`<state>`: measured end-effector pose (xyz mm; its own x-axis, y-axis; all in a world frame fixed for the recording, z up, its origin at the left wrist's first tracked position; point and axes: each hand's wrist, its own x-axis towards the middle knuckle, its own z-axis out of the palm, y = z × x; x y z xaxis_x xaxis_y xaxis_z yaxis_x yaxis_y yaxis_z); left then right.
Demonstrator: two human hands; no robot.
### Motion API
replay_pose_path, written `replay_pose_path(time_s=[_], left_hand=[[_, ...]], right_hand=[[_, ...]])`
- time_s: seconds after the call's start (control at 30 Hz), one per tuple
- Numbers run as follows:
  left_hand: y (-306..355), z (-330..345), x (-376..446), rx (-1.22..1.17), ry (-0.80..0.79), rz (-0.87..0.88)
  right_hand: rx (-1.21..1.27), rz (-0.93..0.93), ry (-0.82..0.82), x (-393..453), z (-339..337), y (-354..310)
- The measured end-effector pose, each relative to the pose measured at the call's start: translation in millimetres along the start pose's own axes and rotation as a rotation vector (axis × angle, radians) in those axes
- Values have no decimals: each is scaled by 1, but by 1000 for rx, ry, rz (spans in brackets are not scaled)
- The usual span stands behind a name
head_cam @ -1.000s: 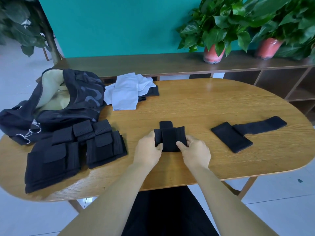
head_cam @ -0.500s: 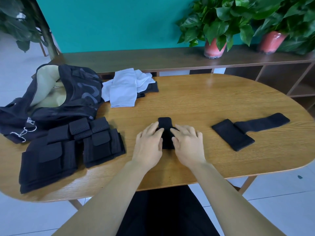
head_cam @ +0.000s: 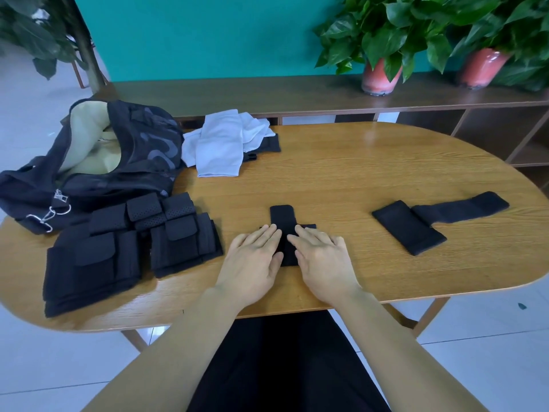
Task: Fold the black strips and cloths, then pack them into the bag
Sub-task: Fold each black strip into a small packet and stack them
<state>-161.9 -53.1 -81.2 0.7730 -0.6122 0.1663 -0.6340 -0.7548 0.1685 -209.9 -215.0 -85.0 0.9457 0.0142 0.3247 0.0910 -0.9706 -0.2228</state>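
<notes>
A folded black strip [head_cam: 282, 217] lies at the table's near middle. My left hand [head_cam: 252, 257] and my right hand [head_cam: 322, 257] lie flat on it with straight fingers, pressing it down; only its far tab and middle show between them. A second black strip [head_cam: 416, 230] lies unfolded to the right, its long tail pointing right. Several folded black strips [head_cam: 118, 248] are stacked at the left. The black bag [head_cam: 98, 162] stands open at the far left, its pale lining showing.
Pale blue-white cloths [head_cam: 222, 144] lie over a black piece [head_cam: 270, 144] behind the bag's right side. The wooden oval table [head_cam: 356, 173] ends close to my body. A low shelf [head_cam: 297, 93] with two potted plants [head_cam: 383, 40] stands behind.
My hands went from pinching the strip's sides to folding them inward and now press flat on the folded strip. The view has shifted slightly.
</notes>
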Motion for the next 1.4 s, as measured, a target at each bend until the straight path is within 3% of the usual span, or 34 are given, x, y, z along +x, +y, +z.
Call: replay_pose_path(time_s=[0.2, 0.37, 0.57, 0.77, 1.0, 1.1, 1.3, 1.4], left_hand=[[-6, 0, -18, -12, 29, 18], [-6, -2, -20, -55, 15, -3], [-5, -4, -19, -59, -23, -16], [-5, -3, -19, -47, -18, -11], [-3, -6, -20, -67, 15, -12], [-4, -5, -21, -94, 50, -3], [-3, -4, -23, -155, 95, -14], [-1, -5, -23, -169, 86, -22]], right_hand=[[-67, -21, -59, -1, -13, -15], [18, 145, -115, 49, -26, -18], [-71, 403, -417, 100, -10, -20], [-75, 425, -524, 114, -15, -24], [293, 327, -298, 95, -34, -24], [220, 230, -259, 80, -43, -25], [-163, -54, -159, 35, -32, -34], [-178, -93, -48, 22, -19, -35]])
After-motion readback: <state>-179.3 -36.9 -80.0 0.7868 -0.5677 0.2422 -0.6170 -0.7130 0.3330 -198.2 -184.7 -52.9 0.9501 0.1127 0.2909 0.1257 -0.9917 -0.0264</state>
